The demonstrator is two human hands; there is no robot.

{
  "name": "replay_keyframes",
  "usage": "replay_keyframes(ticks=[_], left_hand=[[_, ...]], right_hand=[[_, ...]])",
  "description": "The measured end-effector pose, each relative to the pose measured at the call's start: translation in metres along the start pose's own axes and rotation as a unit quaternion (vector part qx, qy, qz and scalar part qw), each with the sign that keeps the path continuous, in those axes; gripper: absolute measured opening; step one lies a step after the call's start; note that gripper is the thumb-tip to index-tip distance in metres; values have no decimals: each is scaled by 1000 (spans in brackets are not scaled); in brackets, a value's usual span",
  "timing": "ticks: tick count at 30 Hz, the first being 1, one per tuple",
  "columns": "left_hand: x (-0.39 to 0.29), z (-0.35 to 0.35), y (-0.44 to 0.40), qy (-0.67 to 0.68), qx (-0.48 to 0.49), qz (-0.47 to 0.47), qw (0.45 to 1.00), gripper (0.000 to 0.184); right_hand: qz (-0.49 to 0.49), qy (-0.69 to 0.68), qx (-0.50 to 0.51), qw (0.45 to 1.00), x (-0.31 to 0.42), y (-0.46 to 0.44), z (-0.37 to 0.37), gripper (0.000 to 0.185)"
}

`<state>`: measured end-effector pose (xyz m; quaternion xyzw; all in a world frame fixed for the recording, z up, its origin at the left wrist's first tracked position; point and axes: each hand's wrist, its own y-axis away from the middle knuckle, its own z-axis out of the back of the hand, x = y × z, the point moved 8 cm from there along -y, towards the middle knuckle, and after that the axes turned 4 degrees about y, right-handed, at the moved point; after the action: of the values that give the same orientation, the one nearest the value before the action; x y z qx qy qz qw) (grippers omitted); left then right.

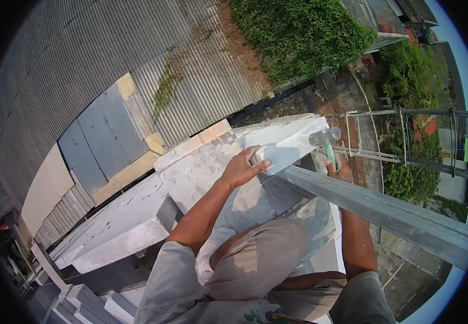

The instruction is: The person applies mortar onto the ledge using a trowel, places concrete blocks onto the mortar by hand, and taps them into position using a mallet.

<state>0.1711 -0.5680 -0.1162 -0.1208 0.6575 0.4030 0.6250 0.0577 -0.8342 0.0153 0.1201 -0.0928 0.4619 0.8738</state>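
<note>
My left hand (pixel 242 168) has its thumb and fingers about the near end of a white block (pixel 287 156), which lies on the wall top. Part of the block's face is in shadow, and where it ends against the wall is hard to make out. A mallet with a grey cylindrical head (pixel 324 136) and a green handle (pixel 330 155) is in my right hand (pixel 343 171). The mallet's head is over the far right end of the white masonry. A long grey metal beam (pixel 380 205) slopes past just below both hands.
Steel rebar (pixel 428 112) with stirrups juts out at right. Corrugated roofing (pixel 104 48) lies beyond the wall, with green climbing plants (pixel 304 35) over it. A white wall ledge (pixel 120 237) runs down to the left. Beneath the beam's right side is a drop to lower ground.
</note>
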Motion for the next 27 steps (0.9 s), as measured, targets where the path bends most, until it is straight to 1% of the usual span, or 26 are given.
replay_keyframes(ticks=[2, 3, 5, 8, 11, 14, 16, 18, 20, 24, 27], left_hand=[[-1, 0, 0, -11, 7, 26, 1000, 86], [-1, 1, -1, -18, 11, 38, 999, 86], [-1, -1, -2, -25, -14, 9, 1000, 85], [3, -5, -5, -54, -40, -23, 997, 83], [2, -4, -6, -73, -46, -33, 996, 82], [0, -4, -5, -80, -54, -26, 995, 81], [0, -4, -6, -87, -55, -22, 994, 81], [-1, -4, -7, -97, -49, -20, 994, 81], [-2, -2, -8, -89, -52, -16, 995, 78], [-5, -2, -6, -99, -50, -4, 994, 76], [-7, -2, -6, -131, -40, 5, 990, 82]], right_hand=[[-29, -25, 40, 998, 1, -2, 1, 39], [-23, -32, 41, 998, 1, -2, 2, 38], [-9, -47, 44, 998, 2, -5, 2, 36], [-15, -62, 47, 997, 9, -7, 8, 35], [-22, -163, 55, 985, 11, -3, 6, 36], [-36, -160, 15, 986, 0, 1, 0, 37], [-26, -100, 32, 994, -5, 2, -10, 37], [-13, -84, 32, 996, -1, 4, -11, 37], [3, -114, 12, 993, 8, 4, -6, 37], [5, -140, 6, 990, -4, 4, -11, 37], [17, -160, -12, 987, 12, 7, 0, 36]])
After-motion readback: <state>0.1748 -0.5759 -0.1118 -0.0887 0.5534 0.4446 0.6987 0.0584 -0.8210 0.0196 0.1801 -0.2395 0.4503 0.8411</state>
